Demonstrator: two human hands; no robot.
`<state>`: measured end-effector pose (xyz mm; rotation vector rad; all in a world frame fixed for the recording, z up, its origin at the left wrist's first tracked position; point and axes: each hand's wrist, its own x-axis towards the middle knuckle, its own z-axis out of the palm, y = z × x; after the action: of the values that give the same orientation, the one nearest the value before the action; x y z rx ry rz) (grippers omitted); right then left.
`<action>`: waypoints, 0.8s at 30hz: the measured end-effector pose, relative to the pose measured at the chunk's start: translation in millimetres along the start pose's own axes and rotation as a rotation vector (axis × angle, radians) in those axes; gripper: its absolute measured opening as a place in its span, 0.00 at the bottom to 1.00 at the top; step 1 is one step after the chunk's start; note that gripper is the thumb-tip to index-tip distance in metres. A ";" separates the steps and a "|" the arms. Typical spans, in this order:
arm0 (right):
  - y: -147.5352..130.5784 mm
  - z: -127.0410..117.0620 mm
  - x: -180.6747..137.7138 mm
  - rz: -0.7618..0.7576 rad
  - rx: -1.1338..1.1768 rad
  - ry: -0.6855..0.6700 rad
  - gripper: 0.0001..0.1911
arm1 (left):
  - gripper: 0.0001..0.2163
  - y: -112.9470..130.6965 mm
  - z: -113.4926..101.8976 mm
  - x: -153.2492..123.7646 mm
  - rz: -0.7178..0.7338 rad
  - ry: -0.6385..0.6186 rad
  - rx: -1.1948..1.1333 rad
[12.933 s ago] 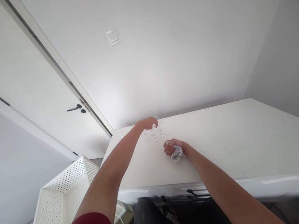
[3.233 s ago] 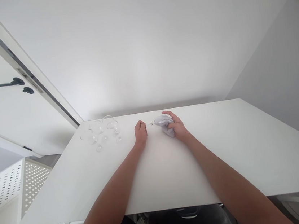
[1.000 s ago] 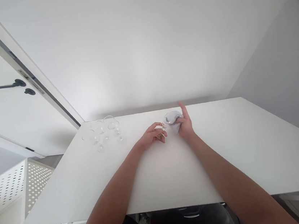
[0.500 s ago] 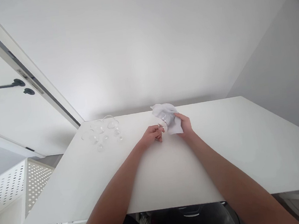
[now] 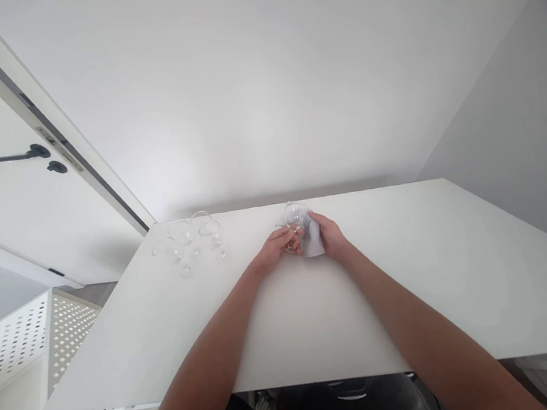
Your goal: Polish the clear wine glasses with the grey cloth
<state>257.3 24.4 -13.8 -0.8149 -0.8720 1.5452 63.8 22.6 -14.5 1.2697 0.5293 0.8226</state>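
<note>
A clear wine glass [image 5: 294, 213] is held over the middle of the white table, its bowl pointing away from me. The fingers of my left hand [image 5: 278, 245] are closed around its lower part, which they partly hide. My right hand [image 5: 331, 234] grips a white cloth [image 5: 313, 240] between thumb and fingers, pressed against the right side of the glass. Some of the cloth lies behind the bowl. At the table's left back, a group of clear stemmed glasses [image 5: 185, 237] stands upright, apart from my hands.
The white table [image 5: 427, 279] runs along a pale wall [image 5: 259, 87]. Left of it are a white door with a dark handle [image 5: 23, 154] and a perforated white panel [image 5: 14, 343]. A dark chair [image 5: 368, 406] is below the front edge.
The cloth has come down and left, no longer spread over the top of the glass. The bowl now shows uncovered, and my right hand has shifted closer to my left.
</note>
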 end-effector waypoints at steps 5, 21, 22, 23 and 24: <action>-2.2 0.7 0.9 -0.201 -0.045 0.048 0.13 | 0.19 -1.6 -0.4 2.5 0.036 0.057 0.079; -13.9 7.2 -4.0 -0.110 0.069 -0.114 0.23 | 0.21 -0.9 -3.6 3.8 0.039 0.213 0.194; -13.8 7.5 -3.9 -0.139 0.070 -0.098 0.24 | 0.21 -0.5 -3.8 3.7 0.049 0.219 0.199; -13.7 7.9 -3.9 -0.155 0.063 -0.094 0.25 | 0.20 -0.1 -4.0 3.5 0.056 0.224 0.200; -13.6 8.4 -4.0 -0.159 0.048 -0.097 0.26 | 0.19 0.2 -4.1 3.3 0.061 0.227 0.193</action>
<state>257.0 21.0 2.3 -0.6244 -0.9439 1.4694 62.7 27.7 -15.0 1.3822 0.7699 0.9916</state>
